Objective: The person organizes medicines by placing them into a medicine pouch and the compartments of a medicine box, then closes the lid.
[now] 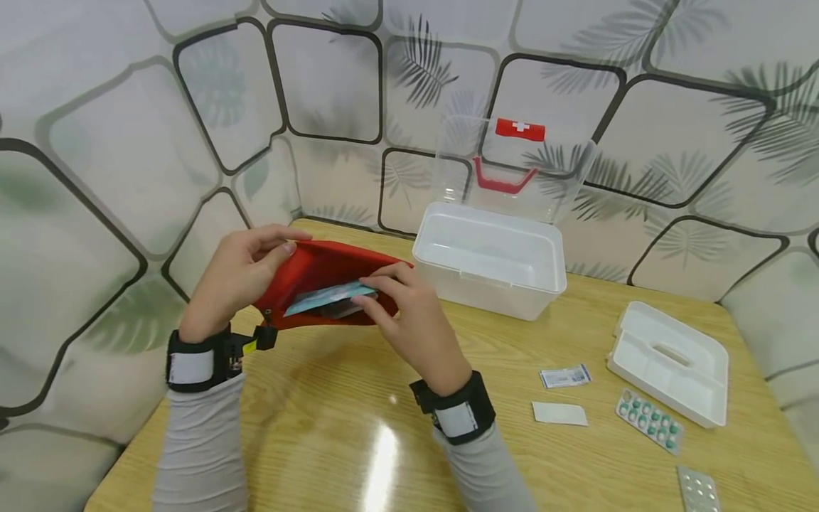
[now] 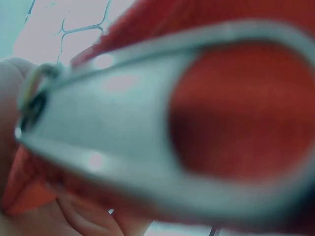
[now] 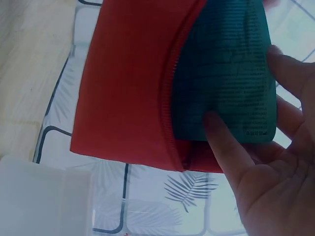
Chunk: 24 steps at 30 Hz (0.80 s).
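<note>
A red zippered pouch point(image 1: 333, 254) is held up above the table with its mouth spread wide. My left hand point(image 1: 238, 274) grips its upper left edge between thumb and fingers. In the left wrist view a metal zipper pull point(image 2: 113, 113) hangs close to the lens. My right hand point(image 1: 416, 320) pinches a flat blue-green printed packet point(image 3: 224, 73) between thumb and fingers. This packet lies partly inside the pouch, its printed face showing past the zipper in the right wrist view. Something greyish sits under it in the pouch, too hidden to name.
A white first-aid box point(image 1: 486, 281) stands behind, its clear lid with red handle raised. At right lie a white tray point(image 1: 672, 363), a blister pack of green capsules point(image 1: 649, 421), a silver blister pack point(image 1: 698, 489), a small printed sachet point(image 1: 565, 376) and a white packet point(image 1: 559, 413).
</note>
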### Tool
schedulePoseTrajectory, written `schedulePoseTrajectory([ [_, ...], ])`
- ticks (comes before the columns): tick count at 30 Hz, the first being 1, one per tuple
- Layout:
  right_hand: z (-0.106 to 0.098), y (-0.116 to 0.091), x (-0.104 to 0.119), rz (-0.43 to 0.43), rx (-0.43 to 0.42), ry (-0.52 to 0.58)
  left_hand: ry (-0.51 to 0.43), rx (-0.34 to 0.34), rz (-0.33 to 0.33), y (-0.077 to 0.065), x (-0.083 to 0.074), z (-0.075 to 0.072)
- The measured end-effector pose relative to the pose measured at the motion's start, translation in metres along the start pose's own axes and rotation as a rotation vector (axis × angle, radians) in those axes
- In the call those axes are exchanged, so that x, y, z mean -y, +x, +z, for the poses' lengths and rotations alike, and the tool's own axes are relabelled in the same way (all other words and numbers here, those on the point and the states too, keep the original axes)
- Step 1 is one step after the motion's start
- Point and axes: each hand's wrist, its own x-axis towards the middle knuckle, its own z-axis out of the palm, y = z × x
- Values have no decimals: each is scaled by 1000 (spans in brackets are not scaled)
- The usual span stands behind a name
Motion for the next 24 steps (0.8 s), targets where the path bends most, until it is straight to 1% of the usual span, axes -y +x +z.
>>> schedulePoseTrajectory([
  [4, 4, 0, -4, 15, 13, -15, -50, 30, -3, -1, -1, 0],
  [8, 8, 0, -8, 19, 47, -59, -69, 58, 24, -1, -1, 0],
  [12, 10, 0, -12, 22, 93, -122, -65, 67, 51, -1, -1, 0],
  [16, 13, -1, -14, 33, 169, -197, -95, 77, 44, -1, -2, 1],
  [19, 14, -1, -14, 24, 225, -237, -124, 86, 39, -2, -3, 2],
  [24, 20, -3, -14, 18, 249, -293, -149, 105, 51, -2, -4, 4],
])
